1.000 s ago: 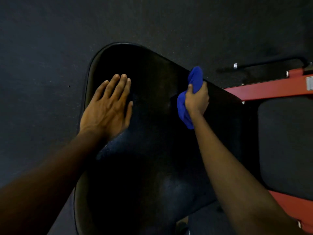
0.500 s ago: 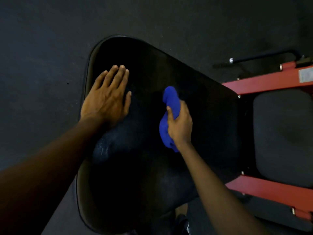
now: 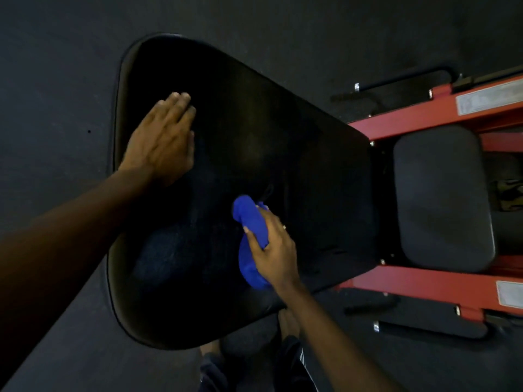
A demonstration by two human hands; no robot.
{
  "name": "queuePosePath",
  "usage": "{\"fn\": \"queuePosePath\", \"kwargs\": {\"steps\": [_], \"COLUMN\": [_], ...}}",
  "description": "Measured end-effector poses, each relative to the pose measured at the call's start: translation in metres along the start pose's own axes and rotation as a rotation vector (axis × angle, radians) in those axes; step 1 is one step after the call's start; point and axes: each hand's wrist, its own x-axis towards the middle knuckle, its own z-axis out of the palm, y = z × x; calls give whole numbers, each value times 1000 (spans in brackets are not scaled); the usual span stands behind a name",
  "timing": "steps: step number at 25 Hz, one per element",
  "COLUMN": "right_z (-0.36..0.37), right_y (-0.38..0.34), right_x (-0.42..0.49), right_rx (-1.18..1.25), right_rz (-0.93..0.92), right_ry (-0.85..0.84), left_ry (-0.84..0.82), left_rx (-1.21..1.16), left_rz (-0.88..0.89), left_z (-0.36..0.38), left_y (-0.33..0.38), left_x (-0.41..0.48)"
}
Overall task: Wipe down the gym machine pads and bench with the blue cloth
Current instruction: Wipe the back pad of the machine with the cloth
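Observation:
A large black padded bench pad (image 3: 268, 131) fills the middle of the view, wide at the left and narrowing toward the red frame. My left hand (image 3: 162, 140) lies flat on its upper left part, fingers straight and together. My right hand (image 3: 273, 250) grips a bunched blue cloth (image 3: 250, 236) and holds it against the pad's lower middle. A smaller black seat pad (image 3: 441, 205) sits to the right between the frame rails.
Red steel frame rails (image 3: 424, 281) run along the right side, above and below the seat pad, with white labels on them. Black metal feet rest on the dark rubber floor (image 3: 56, 66). My legs show at the bottom edge.
My right hand has drawn the blue cloth from the pad's far right edge down toward me across the surface. My left hand has stayed flat on the pad.

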Motion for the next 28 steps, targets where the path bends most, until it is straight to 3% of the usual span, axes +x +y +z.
{"fn": "queuePosePath", "kwargs": {"steps": [2, 6, 8, 11, 14, 17, 20, 25, 28], "right_z": [-10, -28, -38, -23, 6, 7, -9, -38, -40], "right_y": [35, 101, 108, 57, -22, -5, 38, 95, 86], "right_x": [10, 45, 53, 29, -46, -70, -54, -12, 2], "right_rx": [-60, -74, -60, -24, -8, 9, -18, -56, -70], "right_rz": [57, 552, 686, 623, 338, 171, 318, 654, 744], "right_ry": [7, 250, 323, 213, 40, -12, 36, 267, 245], "left_ry": [-88, -95, -62, -57, -81, -83, -74, -72, -73], "left_rx": [-17, 144, 175, 205, 207, 208, 216, 213, 221], "left_rz": [68, 161, 139, 129, 125, 130, 124, 119, 123], "left_z": [10, 28, 31, 29, 28, 26, 29, 30, 32], "left_y": [24, 46, 47, 52, 53, 54, 52, 52, 52], "left_x": [-28, -81, -80, -75, -77, -76, -76, -75, -74]}}
